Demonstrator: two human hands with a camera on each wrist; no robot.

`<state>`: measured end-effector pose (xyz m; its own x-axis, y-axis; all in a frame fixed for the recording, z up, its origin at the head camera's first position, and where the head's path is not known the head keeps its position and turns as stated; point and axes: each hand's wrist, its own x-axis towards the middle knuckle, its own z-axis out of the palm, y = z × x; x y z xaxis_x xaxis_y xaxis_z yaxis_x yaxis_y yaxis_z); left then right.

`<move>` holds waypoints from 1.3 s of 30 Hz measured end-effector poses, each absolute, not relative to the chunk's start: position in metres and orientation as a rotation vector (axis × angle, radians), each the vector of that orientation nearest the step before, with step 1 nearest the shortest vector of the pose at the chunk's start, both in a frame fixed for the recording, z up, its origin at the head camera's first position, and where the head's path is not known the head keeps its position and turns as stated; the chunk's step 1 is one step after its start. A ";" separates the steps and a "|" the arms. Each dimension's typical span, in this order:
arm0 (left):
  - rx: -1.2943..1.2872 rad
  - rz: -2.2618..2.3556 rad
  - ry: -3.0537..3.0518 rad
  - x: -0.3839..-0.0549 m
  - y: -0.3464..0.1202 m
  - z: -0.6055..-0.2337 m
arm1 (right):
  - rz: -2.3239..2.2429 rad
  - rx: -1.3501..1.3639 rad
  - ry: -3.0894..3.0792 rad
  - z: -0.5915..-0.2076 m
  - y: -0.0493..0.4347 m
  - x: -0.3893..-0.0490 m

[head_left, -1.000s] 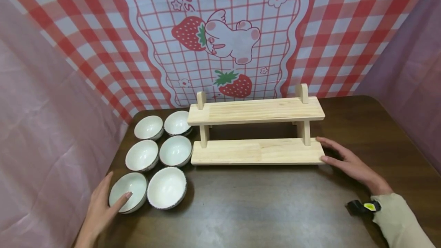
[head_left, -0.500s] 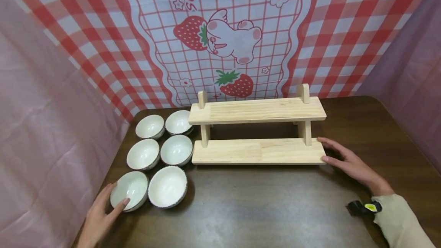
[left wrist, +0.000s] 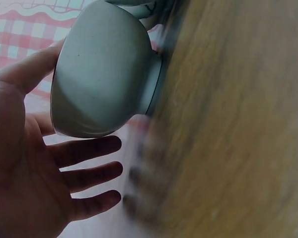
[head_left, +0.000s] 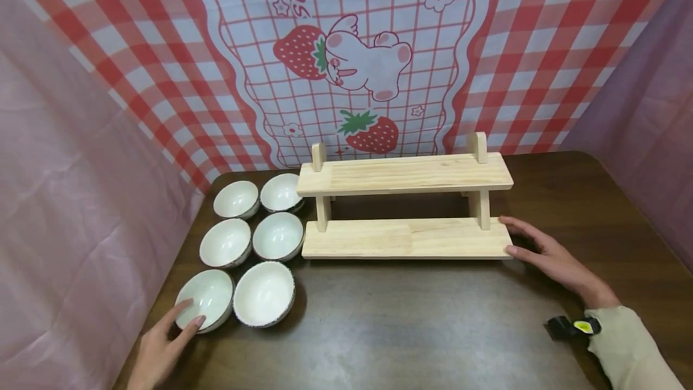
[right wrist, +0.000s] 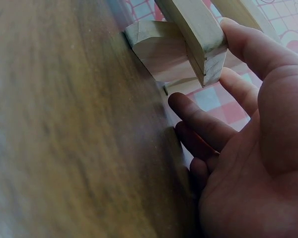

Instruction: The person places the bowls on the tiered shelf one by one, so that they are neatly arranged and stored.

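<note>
— Left hand [head_left: 159,348]?
— Fingers spread, thumb touching the nearest bowl [head_left: 205,299], at seven o'clock on the table [head_left: 411,330].
— Right hand [head_left: 552,257]?
— Flat and relaxed, fingertips against the wooden rack [head_left: 406,238] at three o'clock.

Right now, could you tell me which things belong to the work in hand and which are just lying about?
In hand:
- left hand touching the nearest bowl
- right hand at the rack end

Lying about:
- five other bowls
- strawberry cloth
- table
</note>
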<state>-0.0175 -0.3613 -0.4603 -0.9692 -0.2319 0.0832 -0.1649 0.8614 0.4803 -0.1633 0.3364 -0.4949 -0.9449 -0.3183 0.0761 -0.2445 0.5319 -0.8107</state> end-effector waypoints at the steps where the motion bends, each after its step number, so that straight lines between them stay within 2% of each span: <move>1: 0.325 -0.745 -2.907 -0.018 -0.361 -0.460 | -1.396 -0.493 2.679 -0.495 0.336 -0.163; 8: 0.362 -0.818 -2.882 -0.018 -0.361 -0.464 | -1.385 -0.483 2.678 -0.494 0.337 -0.164; 16: 0.271 -0.922 -2.821 -0.016 -0.361 -0.475 | -1.387 -0.488 2.675 -0.495 0.337 -0.165; 30: 0.386 -1.081 -2.750 -0.019 -0.354 -0.483 | -1.383 -0.497 2.688 -0.496 0.339 -0.164; 39: 0.322 -1.162 -2.589 -0.018 -0.350 -0.486 | -1.357 -0.483 2.700 -0.495 0.338 -0.163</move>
<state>-0.0184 -0.3499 -0.4856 -0.9345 -0.3151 0.1657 -0.0855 0.6505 0.7546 -0.1631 0.3377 -0.4954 -0.9469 -0.3141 0.0682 -0.2421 0.5574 -0.7942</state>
